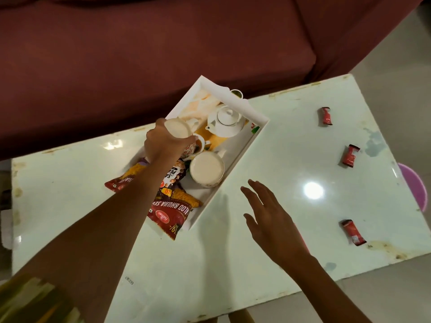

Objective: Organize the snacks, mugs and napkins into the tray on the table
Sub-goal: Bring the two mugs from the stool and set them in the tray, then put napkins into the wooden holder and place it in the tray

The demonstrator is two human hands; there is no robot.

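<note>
Maroon sofa [163,54] backs the pale surface [291,183]. My left grip [163,145] curls round a mug [177,128] above the tray [241,155]; my right grip [268,213] hangs spread beside it. I judge the mug stiff, breakable, slick, best held by its wall.

A deep maroon sofa [163,54] is stretching along the far side of the table [291,159]. Its cushions are filling most of the upper view, and a seam is running down between two of them toward the right. A round purple plastic thing [417,190], perhaps a stool, is peeking out past the table's right edge, mostly hidden. Pale floor tiles [396,299] are showing at the lower right. A bright light reflection [313,190] is glaring off the glossy top, and a tiny sticker [129,280] is lying close to the near edge.
</note>
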